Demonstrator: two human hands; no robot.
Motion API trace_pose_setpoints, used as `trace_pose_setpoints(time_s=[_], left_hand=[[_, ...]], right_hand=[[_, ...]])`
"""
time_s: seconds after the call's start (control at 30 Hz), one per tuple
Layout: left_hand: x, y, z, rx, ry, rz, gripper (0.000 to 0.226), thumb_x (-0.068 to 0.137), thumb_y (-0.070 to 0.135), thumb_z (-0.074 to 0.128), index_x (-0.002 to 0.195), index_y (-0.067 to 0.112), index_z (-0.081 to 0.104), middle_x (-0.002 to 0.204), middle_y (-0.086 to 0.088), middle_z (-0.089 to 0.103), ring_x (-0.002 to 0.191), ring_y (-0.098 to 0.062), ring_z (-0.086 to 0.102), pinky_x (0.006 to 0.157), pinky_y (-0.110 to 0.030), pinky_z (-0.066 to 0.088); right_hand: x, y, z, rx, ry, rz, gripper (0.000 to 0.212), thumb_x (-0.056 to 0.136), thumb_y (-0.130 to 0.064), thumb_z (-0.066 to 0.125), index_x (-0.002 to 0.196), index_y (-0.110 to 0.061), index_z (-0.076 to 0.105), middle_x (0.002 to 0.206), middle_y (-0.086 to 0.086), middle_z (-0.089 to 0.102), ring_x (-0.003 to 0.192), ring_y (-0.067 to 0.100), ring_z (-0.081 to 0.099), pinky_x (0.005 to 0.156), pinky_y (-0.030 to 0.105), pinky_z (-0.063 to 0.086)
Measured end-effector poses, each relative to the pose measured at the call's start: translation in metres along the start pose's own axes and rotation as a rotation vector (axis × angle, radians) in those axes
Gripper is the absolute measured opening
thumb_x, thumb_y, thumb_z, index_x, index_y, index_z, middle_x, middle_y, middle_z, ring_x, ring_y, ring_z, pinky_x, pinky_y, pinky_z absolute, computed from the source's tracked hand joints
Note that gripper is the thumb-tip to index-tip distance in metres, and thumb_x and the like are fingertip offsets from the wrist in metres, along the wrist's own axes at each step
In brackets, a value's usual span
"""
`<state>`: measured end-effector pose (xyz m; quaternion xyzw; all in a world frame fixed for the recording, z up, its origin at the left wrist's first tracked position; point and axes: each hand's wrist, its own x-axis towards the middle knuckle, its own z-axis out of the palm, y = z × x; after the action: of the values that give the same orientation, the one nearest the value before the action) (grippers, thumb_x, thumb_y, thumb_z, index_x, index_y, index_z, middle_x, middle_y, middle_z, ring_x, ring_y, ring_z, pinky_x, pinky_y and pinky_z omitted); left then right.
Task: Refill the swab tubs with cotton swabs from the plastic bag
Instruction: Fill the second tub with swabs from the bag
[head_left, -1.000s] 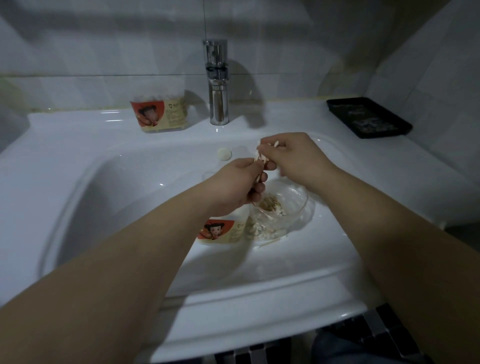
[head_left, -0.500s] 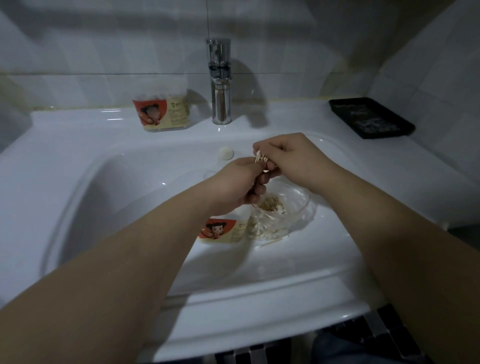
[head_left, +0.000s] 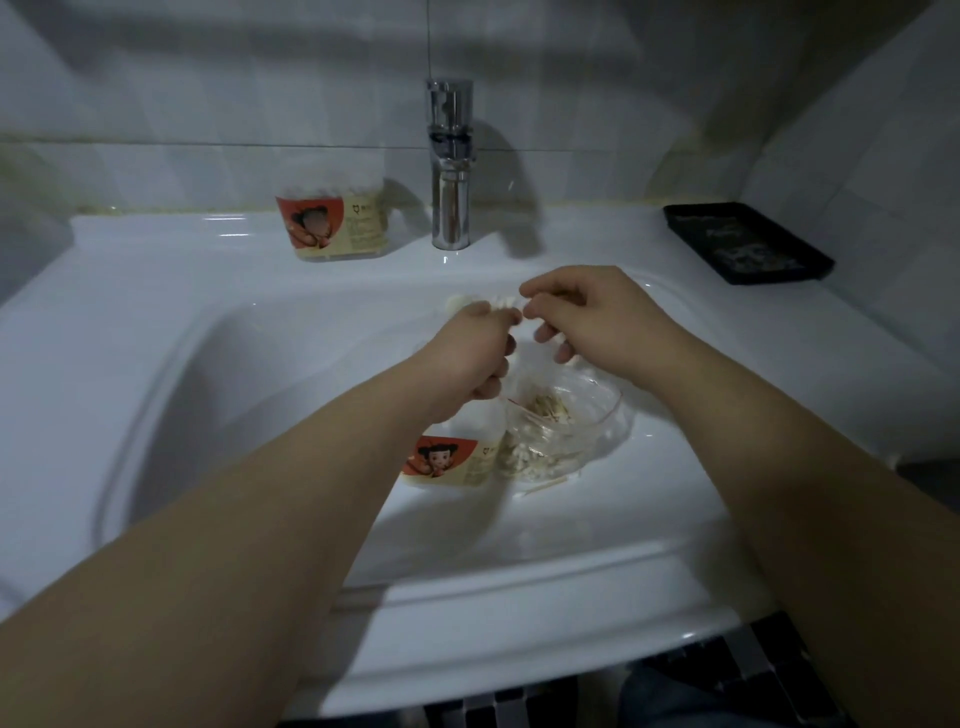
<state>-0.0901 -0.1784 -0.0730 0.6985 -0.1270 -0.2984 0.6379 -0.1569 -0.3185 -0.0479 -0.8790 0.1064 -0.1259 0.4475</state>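
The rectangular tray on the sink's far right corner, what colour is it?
Black. The rectangular tray shows best in the head view.

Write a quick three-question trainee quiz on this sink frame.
1. True or false: a swab tub stands on the ledge, left of the faucet.
2. The plastic bag lies: A) on the ledge; B) in the basin, beside a second tub; C) hanging from the faucet.
3. Fill in: the left hand and right hand together hold a bundle of ___.
Key: 1 true; 2 B; 3 cotton swabs.
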Motion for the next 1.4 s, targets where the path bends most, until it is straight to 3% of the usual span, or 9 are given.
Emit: trace_pose_setpoints(time_s=[0.1,0.33,0.5,0.67,0.77,0.93,1.07,1.17,1.4], left_hand=[[0.005,-0.001,-0.009,-0.005,0.124,-0.04,0.011,0.105,0.017,0.04,0.108,0.014,0.05,0.065,-0.001,0.034,0.039,-0.01,0.025,0.041,-0.019,0.018],[0.004,-0.003,-0.009,0.0,0.092,-0.091,0.008,0.104,0.015,0.041,0.103,0.016,0.05,0.064,0.001,0.033,0.042,-0.01,0.023,0.042,-0.019,0.017],[0.003,-0.004,-0.009,0.026,0.054,-0.105,0.008,0.104,0.016,0.042,0.105,0.016,0.05,0.063,0.002,0.032,0.042,-0.009,0.022,0.041,-0.019,0.017],[0.001,-0.003,-0.008,0.067,0.044,-0.115,0.014,0.103,0.018,0.044,0.113,0.016,0.053,0.064,0.003,0.036,0.042,-0.009,0.024,0.039,-0.019,0.021],[0.002,-0.005,-0.007,0.084,0.035,-0.133,0.021,0.103,0.019,0.044,0.122,0.017,0.054,0.061,0.004,0.036,0.039,-0.008,0.026,0.038,-0.019,0.022],[0.0,-0.006,-0.006,0.126,0.005,-0.122,0.02,0.103,0.02,0.044,0.12,0.017,0.054,0.061,0.004,0.036,0.042,-0.009,0.027,0.04,-0.021,0.023],[0.0,-0.007,-0.006,0.137,0.014,-0.122,0.015,0.103,0.021,0.044,0.111,0.02,0.056,0.068,0.002,0.041,0.046,-0.011,0.031,0.042,-0.022,0.026],[0.0,-0.006,-0.006,0.139,0.014,-0.11,0.012,0.104,0.021,0.044,0.108,0.019,0.056,0.072,0.0,0.043,0.05,-0.012,0.032,0.045,-0.023,0.027],[0.002,-0.007,-0.005,0.107,-0.013,-0.057,0.016,0.104,0.021,0.044,0.114,0.014,0.055,0.074,-0.002,0.053,0.056,-0.016,0.047,0.049,-0.025,0.04]], right_hand=[[-0.012,-0.01,-0.006,-0.036,-0.06,-0.01,0.014,0.094,-0.015,0.063,0.087,-0.017,0.075,0.072,0.002,0.073,0.06,0.013,0.068,0.055,0.03,0.052],[-0.039,-0.02,0.013,-0.432,-0.675,0.131,0.02,0.089,-0.003,0.057,0.088,-0.009,0.076,0.073,0.004,0.076,0.062,0.018,0.072,0.059,0.031,0.06],[-0.037,-0.009,0.031,-0.763,-0.742,0.067,0.032,0.083,-0.003,0.054,0.096,-0.022,0.077,0.073,0.0,0.073,0.066,0.015,0.073,0.07,0.031,0.063],[-0.039,-0.003,0.045,-1.027,-0.77,-0.149,0.031,0.092,-0.013,0.055,0.113,-0.021,0.076,0.11,-0.002,0.073,0.103,0.021,0.064,0.092,0.033,0.054],[-0.041,0.005,0.055,-1.13,-0.798,-0.19,0.015,0.091,-0.015,0.057,0.086,-0.017,0.071,0.087,0.002,0.068,0.088,0.025,0.064,0.084,0.037,0.057],[-0.04,0.011,0.06,-1.198,-0.775,-0.244,0.034,0.089,-0.009,0.062,0.06,-0.021,0.048,0.065,-0.001,0.054,0.071,0.024,0.06,0.074,0.036,0.057],[-0.039,0.01,0.057,-1.175,-0.812,-0.224,0.027,0.087,-0.013,0.062,0.062,-0.017,0.053,0.064,0.0,0.058,0.064,0.022,0.058,0.071,0.036,0.059],[-0.037,-0.003,0.04,-0.882,-0.823,-0.022,0.013,0.086,-0.016,0.063,0.076,-0.011,0.07,0.064,0.0,0.067,0.052,0.016,0.057,0.052,0.023,0.051],[-0.023,-0.007,-0.003,-0.219,-0.346,0.055,0.01,0.092,-0.016,0.069,0.084,-0.014,0.075,0.048,-0.007,0.059,0.043,0.006,0.051,0.048,0.021,0.043]])
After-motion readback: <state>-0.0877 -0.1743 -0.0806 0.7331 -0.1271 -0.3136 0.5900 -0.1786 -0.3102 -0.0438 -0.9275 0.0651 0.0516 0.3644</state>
